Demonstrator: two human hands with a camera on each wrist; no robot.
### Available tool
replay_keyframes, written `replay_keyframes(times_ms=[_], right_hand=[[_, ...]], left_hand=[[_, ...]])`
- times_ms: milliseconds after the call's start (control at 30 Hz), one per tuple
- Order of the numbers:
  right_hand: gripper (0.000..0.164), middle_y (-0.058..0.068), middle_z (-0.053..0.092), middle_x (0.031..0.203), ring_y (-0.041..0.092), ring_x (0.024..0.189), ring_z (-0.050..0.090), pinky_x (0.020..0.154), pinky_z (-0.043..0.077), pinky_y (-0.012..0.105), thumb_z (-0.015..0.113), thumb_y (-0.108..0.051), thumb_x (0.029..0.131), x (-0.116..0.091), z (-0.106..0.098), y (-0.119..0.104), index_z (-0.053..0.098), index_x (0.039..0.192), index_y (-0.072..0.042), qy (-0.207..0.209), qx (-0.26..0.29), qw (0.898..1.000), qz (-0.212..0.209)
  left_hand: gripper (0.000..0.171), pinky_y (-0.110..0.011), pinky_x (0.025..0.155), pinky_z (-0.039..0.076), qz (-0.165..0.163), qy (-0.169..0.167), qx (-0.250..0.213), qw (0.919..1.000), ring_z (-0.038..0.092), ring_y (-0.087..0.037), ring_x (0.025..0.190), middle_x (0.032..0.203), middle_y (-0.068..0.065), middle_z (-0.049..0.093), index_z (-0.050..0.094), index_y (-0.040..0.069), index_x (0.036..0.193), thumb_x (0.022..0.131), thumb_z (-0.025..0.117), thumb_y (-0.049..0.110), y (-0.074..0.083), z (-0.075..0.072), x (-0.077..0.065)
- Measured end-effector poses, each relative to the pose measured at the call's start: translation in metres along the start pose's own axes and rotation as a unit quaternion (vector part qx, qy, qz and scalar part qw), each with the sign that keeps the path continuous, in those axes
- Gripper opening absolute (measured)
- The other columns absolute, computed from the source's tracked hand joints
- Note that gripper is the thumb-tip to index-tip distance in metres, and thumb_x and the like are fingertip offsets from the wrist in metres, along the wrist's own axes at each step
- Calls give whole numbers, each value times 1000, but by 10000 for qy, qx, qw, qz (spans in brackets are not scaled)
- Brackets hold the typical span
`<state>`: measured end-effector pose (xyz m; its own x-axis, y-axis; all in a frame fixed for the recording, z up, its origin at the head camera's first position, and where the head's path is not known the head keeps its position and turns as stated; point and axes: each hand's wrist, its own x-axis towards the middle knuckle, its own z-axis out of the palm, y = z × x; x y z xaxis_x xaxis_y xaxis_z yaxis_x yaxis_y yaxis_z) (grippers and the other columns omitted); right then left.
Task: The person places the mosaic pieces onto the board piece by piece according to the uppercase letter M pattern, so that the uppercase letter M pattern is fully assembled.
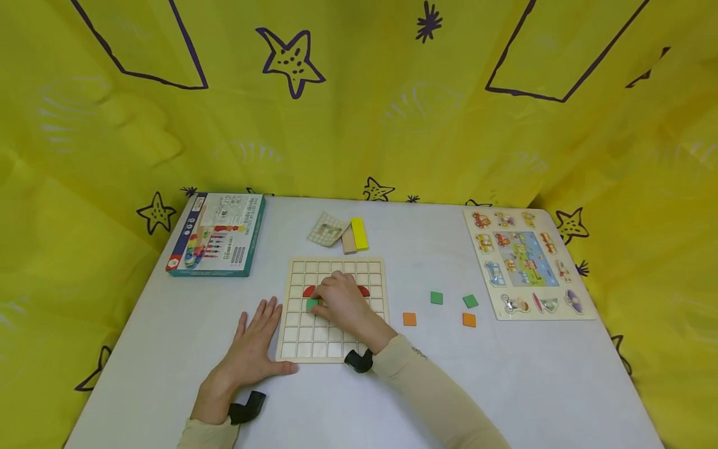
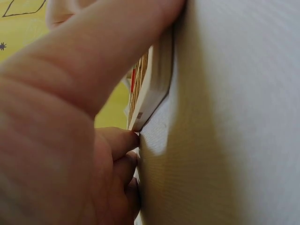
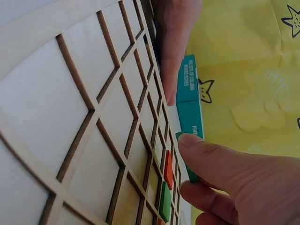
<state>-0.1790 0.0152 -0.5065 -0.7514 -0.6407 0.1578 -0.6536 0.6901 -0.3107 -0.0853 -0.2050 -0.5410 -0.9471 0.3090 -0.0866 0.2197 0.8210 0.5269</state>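
Toward the far left corner of the white table lies a teal-edged box. Nearer the front, the left hand is spread flat, fingers straight and apart, bracketing the near left corner of a wooden grid board. In the board's left half, a red piece sits beside a green tile that the right hand pinches between thumb and finger; the two hands are well apart. Beyond the board's far edge rest a curled pattern card, a plain wood block and a yellow block. A second red piece lies toward the board's right edge. Off that edge are two orange tiles and two loose green tiles. A picture puzzle lies at the table's far right corner.
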Motion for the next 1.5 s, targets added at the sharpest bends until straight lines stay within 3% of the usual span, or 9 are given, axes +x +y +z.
replay_keyframes(times_ms=[233, 600, 1167, 1500], right_hand=[[23, -8, 68, 91, 14, 86, 51, 78, 39, 31, 79, -40, 82, 2, 3, -4, 78, 93, -20, 71, -263, 9996, 43], [22, -8, 68, 95, 15, 90, 52, 84, 42, 34, 77, -40, 84, 2, 7, -8, 77, 95, -21, 38, -528, 9985, 132], [20, -7, 67, 92, 14, 86, 50, 74, 39, 29, 77, -38, 84, 4, 12, -12, 78, 92, -20, 91, -643, 9973, 336], [20, -7, 66, 94, 15, 90, 50, 80, 40, 33, 76, -40, 85, 6, 13, -16, 78, 93, -21, 14, -858, 9952, 472]], left_hand=[[127, -58, 111, -6, 10, 21, 22, 10000, 2, -35, 147, 160, -19, 11, 23, -5, 152, 64, 78, 67, -1, 1, 0], [127, -58, 111, -5, 25, 62, 39, 10000, 2, -35, 147, 160, -19, 12, 23, -5, 152, 64, 77, 69, -3, 2, 1], [127, -59, 111, -5, -9, 22, 46, 10000, 3, -36, 147, 160, -19, 13, 24, -5, 152, 64, 78, 69, -1, 1, 1], [126, -60, 111, -4, 8, 68, 15, 10000, 4, -36, 146, 159, -20, 14, 25, -5, 151, 63, 80, 66, 0, -1, 0]])
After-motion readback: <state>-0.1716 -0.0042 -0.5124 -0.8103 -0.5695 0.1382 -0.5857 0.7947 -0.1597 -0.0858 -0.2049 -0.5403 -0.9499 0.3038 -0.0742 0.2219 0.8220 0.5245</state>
